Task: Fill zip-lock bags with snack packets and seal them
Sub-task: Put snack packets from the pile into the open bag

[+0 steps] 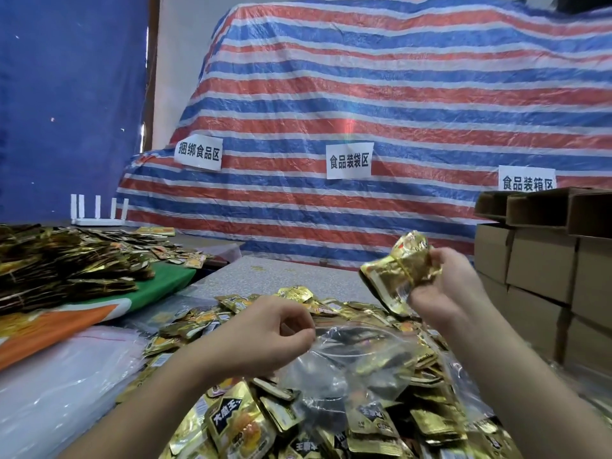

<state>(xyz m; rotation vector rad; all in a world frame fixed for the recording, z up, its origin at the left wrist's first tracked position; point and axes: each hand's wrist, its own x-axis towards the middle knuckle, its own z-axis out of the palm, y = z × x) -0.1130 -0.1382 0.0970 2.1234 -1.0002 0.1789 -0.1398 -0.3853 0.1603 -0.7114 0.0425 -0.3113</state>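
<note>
Filling proceeds: our left hand (265, 332) pinches the zip-lock bag (347, 356) mouth, our right hand (443, 286) grips a banded packet bundle (394, 273) above it, to lower inside.

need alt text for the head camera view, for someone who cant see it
A person's right hand grips a bundle of gold foil snack packets above a clear plastic zip-lock bag, whose edge the left hand pinches. Loose gold packets cover the table, with brown cardboard boxes at right.

The left hand (265, 336) reaches forward, palm down, fingertips curled and pinched together. The right hand (447, 289) is raised higher, fingers curled in a grip, forearm angled up from the lower right.
</note>
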